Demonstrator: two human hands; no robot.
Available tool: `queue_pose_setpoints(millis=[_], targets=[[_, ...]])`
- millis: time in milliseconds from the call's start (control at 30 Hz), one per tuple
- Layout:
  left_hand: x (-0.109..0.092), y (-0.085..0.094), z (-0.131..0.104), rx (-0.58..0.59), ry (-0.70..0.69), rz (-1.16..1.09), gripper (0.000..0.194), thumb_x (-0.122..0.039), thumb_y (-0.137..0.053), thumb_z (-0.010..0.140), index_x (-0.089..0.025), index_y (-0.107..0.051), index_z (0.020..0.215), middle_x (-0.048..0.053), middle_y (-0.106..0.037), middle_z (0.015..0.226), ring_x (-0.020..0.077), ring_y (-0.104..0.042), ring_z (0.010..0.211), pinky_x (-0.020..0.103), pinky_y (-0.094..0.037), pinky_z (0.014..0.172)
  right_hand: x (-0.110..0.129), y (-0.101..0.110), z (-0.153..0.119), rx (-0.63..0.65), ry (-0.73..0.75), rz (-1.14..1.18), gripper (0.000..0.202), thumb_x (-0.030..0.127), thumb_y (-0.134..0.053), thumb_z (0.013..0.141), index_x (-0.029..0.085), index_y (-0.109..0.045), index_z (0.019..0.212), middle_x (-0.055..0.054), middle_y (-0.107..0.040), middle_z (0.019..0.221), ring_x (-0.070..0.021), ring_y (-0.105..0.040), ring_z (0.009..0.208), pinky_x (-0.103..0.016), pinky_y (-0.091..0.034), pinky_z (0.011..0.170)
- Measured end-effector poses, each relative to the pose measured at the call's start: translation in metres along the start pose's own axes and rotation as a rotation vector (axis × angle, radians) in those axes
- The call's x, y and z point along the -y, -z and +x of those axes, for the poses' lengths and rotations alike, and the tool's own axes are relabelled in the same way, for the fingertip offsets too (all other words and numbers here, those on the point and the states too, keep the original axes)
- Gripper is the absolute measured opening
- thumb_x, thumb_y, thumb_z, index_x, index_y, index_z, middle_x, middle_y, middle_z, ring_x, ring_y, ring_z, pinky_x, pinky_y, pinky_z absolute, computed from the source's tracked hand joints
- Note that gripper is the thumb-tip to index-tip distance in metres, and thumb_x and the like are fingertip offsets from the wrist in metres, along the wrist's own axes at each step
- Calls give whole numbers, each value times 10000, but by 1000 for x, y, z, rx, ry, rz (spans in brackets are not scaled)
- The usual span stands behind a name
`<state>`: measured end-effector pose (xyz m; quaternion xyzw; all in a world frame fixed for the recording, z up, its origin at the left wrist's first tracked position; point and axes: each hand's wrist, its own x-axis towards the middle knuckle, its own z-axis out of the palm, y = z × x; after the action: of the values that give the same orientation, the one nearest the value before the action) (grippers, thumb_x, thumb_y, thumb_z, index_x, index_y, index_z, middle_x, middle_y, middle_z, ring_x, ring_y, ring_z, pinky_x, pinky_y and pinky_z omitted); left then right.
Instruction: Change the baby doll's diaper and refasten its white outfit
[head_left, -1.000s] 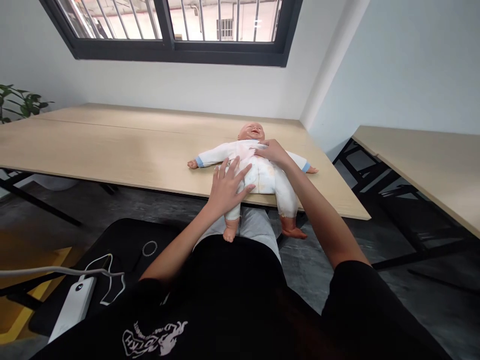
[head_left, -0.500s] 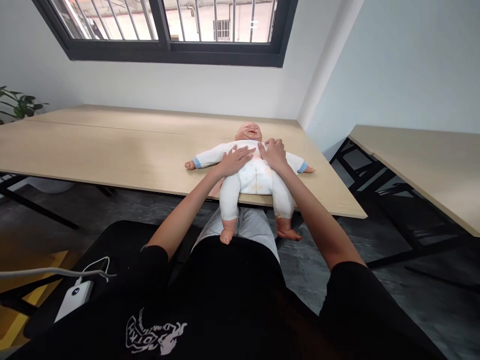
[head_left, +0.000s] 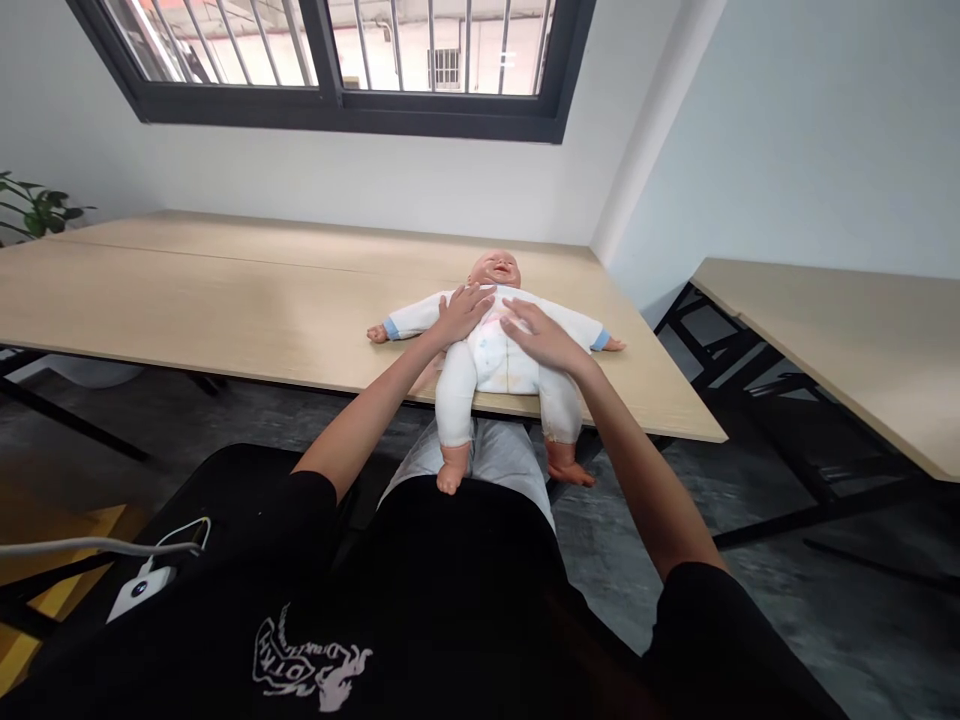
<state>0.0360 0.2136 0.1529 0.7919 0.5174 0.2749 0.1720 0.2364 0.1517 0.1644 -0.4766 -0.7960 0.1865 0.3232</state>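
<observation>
A baby doll (head_left: 495,350) in a white outfit with blue cuffs lies on its back at the front edge of the wooden table (head_left: 262,300). Its head points toward the wall, its arms are spread, and its lower legs hang over the edge. My left hand (head_left: 465,310) rests on the doll's chest at the left side, fingers extended. On the right of the doll's torso lies my right hand (head_left: 536,332), flat with its fingers apart. A patterned diaper area shows below the hands.
A second table (head_left: 847,330) stands at the right beyond a gap. A white power bank (head_left: 141,590) with a cable lies on the black chair at lower left. A plant (head_left: 49,208) is at the far left, and a window is above the table.
My right hand has moved down and slightly left, from the doll's upper chest toward its belly. My left hand has shifted slightly up the chest.
</observation>
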Motion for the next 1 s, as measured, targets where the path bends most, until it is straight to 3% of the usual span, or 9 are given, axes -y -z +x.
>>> queue_pose_setpoints(millis=[100, 200, 367, 433, 533, 633, 833, 933, 1000], targets=[[-2, -4, 11, -31, -43, -35, 537, -505, -258, 1077, -364, -515, 1526, 15, -444, 1649, 263, -287, 1592, 641, -82, 1286, 3, -7, 7, 161, -15, -77, 800, 703, -333, 1014, 190, -386, 1625, -97, -270, 1717, -295, -216, 1613, -528, -151, 1334], [-3, -5, 18, -45, -56, -23, 511, -474, -271, 1080, -337, -564, 1476, 32, -499, 1610, 259, -352, 1555, 611, -133, 1289, -3, -9, 17, 210, -38, -110, 866, 747, -261, 1009, 179, -312, 1660, -90, -212, 1732, -288, -166, 1626, -535, -104, 1340], [1, 1, 11, -233, -8, 67, 436, -414, -369, 1066, -217, -635, 1349, 142, -648, 1392, 321, -532, 1373, 546, -366, 1193, -17, -12, 36, 194, -103, -117, 854, 753, -276, 1001, 187, -387, 1630, -84, -251, 1721, -311, -126, 1632, -535, -72, 1342], [2, 6, 2, -327, -13, 45, 369, -346, -406, 1053, -173, -658, 1260, 150, -682, 1298, 303, -584, 1292, 476, -429, 1148, -21, -12, 45, 194, -141, -116, 829, 736, -301, 1001, 192, -417, 1616, -83, -246, 1724, -323, -114, 1632, -555, -52, 1336], [-2, 12, -14, -364, -93, -84, 334, -315, -408, 1052, -150, -668, 1180, 136, -708, 1254, 252, -629, 1229, 396, -461, 1128, -24, -11, 55, 204, -187, -131, 748, 659, -300, 1025, 218, -412, 1619, -81, -235, 1726, -347, -121, 1629, -653, -32, 1303], [-12, 14, -27, -278, -220, -230, 370, -385, -403, 1063, -164, -677, 1177, 114, -720, 1275, 224, -641, 1244, 368, -462, 1144, -26, -10, 60, 201, -166, -148, 663, 544, -307, 1043, 221, -423, 1611, -96, -275, 1710, -363, -172, 1617, -709, -68, 1276], [-30, 3, -26, 123, -560, -402, 486, -485, -435, 1035, -170, -701, 1292, 116, -668, 1419, 243, -581, 1378, 397, -432, 1194, -31, -13, 50, 160, -51, -104, 669, 479, -471, 965, 180, -478, 1564, -113, -326, 1694, -324, -219, 1608, -604, -36, 1315], [-39, 4, -21, 252, -571, -279, 510, -487, -358, 1064, -241, -688, 1365, 55, -535, 1582, 231, -411, 1535, 411, -307, 1279, -34, -16, 44, -7, -41, -11, 668, 537, -455, 963, 200, -497, 1538, -117, -480, 1599, -282, -373, 1536, -496, -168, 1323], [-46, 8, -20, 324, -541, -119, 507, -468, -299, 1082, -315, -660, 1403, -19, -401, 1674, 229, -252, 1611, 472, -171, 1320, -36, -15, 41, -222, -79, 0, 595, 507, -356, 1003, 219, -526, 1495, -113, -555, 1515, -248, -449, 1471, -432, -288, 1280]])
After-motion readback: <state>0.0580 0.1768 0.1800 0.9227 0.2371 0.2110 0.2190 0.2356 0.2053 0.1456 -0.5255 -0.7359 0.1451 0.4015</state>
